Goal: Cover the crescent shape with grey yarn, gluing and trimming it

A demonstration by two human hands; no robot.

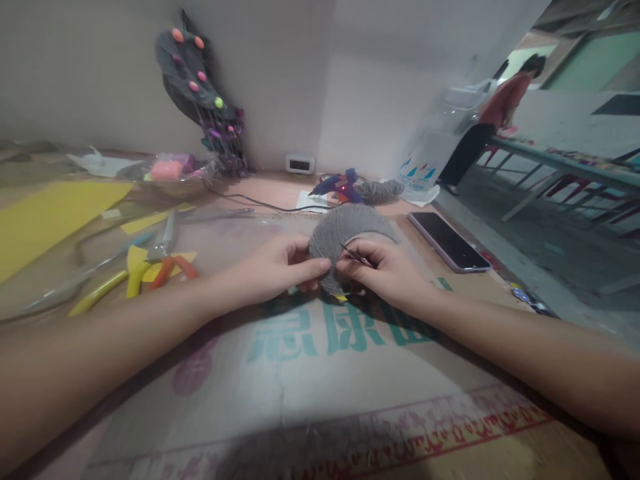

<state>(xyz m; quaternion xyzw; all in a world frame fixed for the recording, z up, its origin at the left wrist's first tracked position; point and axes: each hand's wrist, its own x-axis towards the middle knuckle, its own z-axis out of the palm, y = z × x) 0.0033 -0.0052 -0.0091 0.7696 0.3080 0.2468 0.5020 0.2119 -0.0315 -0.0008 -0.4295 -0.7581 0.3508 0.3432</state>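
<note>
A crescent shape wound in grey yarn (pixel 337 230) is held above the cardboard, with a small yellow bit showing at its lower tip. My left hand (pixel 285 263) grips its left side, thumb across the front and fingers partly hidden behind. At the inner curve, my right hand (pixel 383 270) is closed with its fingertips against the yarn near my left thumb. A thin dark pointed tool (pixel 355 255) sticks out from the right fingers; its exact kind cannot be made out.
Printed cardboard (pixel 300 400) covers the table. Behind are a blue glue gun (pixel 337 185), grey yarn (pixel 383 192) and a small clock (pixel 300 164). A phone (pixel 450 241) lies right; orange-handled scissors (pixel 173 268) and yellow sheet (pixel 55 220) left. A decorated moon (pixel 187 73) hangs behind; a person (pixel 505 107) bends over another table.
</note>
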